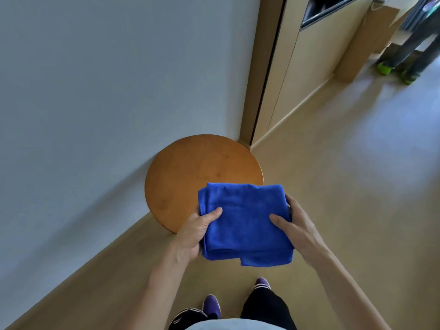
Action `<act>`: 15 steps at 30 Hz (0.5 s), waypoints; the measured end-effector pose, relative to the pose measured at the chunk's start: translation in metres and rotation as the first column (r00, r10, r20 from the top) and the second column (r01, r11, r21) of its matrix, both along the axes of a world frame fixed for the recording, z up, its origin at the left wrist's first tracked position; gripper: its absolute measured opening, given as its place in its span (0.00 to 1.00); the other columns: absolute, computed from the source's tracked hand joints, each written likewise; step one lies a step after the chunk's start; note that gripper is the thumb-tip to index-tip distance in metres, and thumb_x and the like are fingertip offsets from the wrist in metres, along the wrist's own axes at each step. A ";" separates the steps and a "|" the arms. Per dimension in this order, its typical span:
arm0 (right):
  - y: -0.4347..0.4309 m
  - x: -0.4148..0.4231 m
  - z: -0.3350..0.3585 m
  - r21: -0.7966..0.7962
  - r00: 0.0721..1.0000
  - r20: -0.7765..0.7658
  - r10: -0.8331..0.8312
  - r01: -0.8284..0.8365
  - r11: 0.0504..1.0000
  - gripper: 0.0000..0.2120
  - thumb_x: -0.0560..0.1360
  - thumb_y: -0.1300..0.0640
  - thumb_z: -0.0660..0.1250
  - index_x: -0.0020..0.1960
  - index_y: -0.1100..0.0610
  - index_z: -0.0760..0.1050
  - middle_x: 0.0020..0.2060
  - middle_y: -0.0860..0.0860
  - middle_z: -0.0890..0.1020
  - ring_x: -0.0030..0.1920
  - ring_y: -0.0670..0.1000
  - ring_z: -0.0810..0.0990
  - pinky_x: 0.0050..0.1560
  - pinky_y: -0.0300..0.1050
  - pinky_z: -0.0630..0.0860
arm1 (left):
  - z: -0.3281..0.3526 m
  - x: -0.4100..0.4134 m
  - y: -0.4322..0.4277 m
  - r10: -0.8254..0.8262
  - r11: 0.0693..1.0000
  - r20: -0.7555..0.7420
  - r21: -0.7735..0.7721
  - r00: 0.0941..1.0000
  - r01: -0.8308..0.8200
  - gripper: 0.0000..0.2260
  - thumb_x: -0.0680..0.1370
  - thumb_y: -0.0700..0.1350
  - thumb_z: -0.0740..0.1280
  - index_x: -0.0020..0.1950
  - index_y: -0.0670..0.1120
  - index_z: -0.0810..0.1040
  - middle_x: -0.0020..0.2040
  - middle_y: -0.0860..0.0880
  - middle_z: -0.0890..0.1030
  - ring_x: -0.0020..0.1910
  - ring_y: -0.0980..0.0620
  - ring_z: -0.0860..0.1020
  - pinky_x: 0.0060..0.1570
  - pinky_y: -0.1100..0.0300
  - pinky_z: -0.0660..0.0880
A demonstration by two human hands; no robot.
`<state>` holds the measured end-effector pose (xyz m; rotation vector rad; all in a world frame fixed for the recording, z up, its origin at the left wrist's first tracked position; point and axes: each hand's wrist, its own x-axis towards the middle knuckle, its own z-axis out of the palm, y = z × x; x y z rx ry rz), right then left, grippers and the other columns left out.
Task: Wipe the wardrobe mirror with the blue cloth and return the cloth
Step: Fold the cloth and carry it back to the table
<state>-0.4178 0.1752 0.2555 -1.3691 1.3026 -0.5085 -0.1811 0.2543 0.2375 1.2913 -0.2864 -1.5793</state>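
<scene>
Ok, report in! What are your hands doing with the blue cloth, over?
Folded blue cloth gripped by left hand and right hand. Held above near edge of the round stool. Nothing between them.

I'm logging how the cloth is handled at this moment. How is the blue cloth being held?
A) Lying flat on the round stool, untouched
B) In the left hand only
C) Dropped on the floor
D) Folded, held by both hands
D: the folded blue cloth is gripped by the left hand at one side and the right hand at the other, thumbs on top.
</scene>
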 end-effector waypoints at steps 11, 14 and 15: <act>-0.190 0.065 -0.036 0.151 0.942 -0.069 0.329 -0.316 0.937 0.12 0.78 0.54 0.71 0.60 0.51 0.76 0.53 0.50 0.84 0.52 0.51 0.84 0.57 0.55 0.80 | -0.030 0.015 -0.097 0.310 0.936 0.126 0.131 0.942 -0.326 0.15 0.79 0.40 0.72 0.64 0.52 0.80 0.58 0.49 0.87 0.56 0.49 0.86 0.55 0.51 0.81; -0.234 0.080 -0.047 0.181 0.898 -0.053 0.437 -0.422 0.889 0.16 0.78 0.55 0.70 0.64 0.44 0.74 0.53 0.48 0.84 0.52 0.50 0.83 0.51 0.47 0.79 | -0.038 0.007 -0.119 0.340 0.913 0.171 0.177 0.925 -0.368 0.21 0.76 0.35 0.72 0.65 0.54 0.78 0.57 0.51 0.87 0.56 0.50 0.86 0.59 0.49 0.81; -0.246 0.085 -0.051 0.196 0.880 -0.053 0.472 -0.455 0.869 0.18 0.78 0.55 0.70 0.64 0.40 0.74 0.52 0.48 0.84 0.51 0.49 0.83 0.49 0.46 0.79 | -0.041 0.004 -0.125 0.351 0.902 0.182 0.196 0.918 -0.384 0.22 0.76 0.33 0.72 0.64 0.54 0.78 0.57 0.51 0.87 0.56 0.50 0.85 0.60 0.48 0.81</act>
